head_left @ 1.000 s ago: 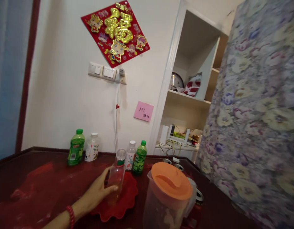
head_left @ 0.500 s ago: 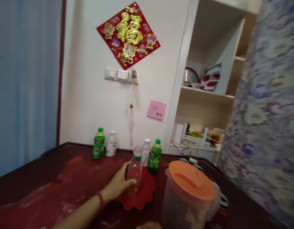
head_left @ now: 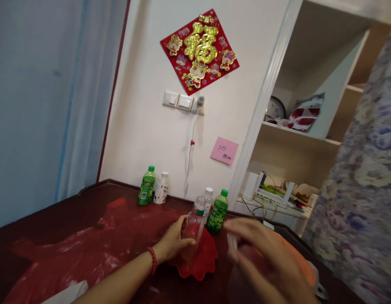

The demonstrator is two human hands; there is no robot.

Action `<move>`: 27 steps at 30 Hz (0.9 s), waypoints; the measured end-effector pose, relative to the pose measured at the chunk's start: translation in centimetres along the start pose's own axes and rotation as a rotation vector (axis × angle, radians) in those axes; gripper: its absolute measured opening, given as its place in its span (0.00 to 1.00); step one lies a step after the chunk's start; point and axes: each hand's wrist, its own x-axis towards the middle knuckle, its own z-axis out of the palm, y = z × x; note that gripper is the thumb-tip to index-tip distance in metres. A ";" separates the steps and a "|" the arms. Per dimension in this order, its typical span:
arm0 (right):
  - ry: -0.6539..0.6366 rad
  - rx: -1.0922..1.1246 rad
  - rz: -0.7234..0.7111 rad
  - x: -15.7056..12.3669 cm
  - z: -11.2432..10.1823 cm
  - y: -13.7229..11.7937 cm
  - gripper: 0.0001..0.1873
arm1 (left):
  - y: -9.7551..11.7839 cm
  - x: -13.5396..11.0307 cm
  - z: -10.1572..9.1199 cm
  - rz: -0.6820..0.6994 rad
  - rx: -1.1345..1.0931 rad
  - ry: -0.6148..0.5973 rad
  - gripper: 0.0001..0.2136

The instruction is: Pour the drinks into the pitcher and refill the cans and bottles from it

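My left hand (head_left: 173,242) is wrapped round a clear plastic bottle (head_left: 195,226) that stands upright in a red scalloped dish (head_left: 204,261) on the dark table (head_left: 56,219). A red bead bracelet (head_left: 152,260) circles that wrist. My right hand (head_left: 265,253) is raised in front of the orange-lidded pitcher (head_left: 309,276), blurred by motion, fingers spread; a small pale thing near its fingertips cannot be made out. The hand hides most of the pitcher.
Two bottles, green (head_left: 146,186) and white (head_left: 161,188), stand by the wall; another green bottle (head_left: 218,212) and a white one (head_left: 208,198) stand behind the dish. A red plastic bag (head_left: 87,249) lies on the table. Shelves (head_left: 293,131) and a floral curtain (head_left: 363,190) are at right.
My right hand has risen into view in front of the pitcher. The view swung left. My left hand keeps hold of the clear bottle in the dish.
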 end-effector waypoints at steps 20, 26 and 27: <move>-0.583 -0.360 0.080 16.2 4.1 4.2 0.24 | 0.6 -0.3 -0.2 -0.083 0.068 0.019 0.32; -0.635 -0.382 0.130 17.0 4.2 3.8 0.23 | 0.5 -0.3 -0.1 -0.084 0.069 0.019 0.32; -0.645 -0.384 0.130 17.1 4.3 3.7 0.23 | 0.4 -0.3 -0.1 -0.082 0.074 0.020 0.32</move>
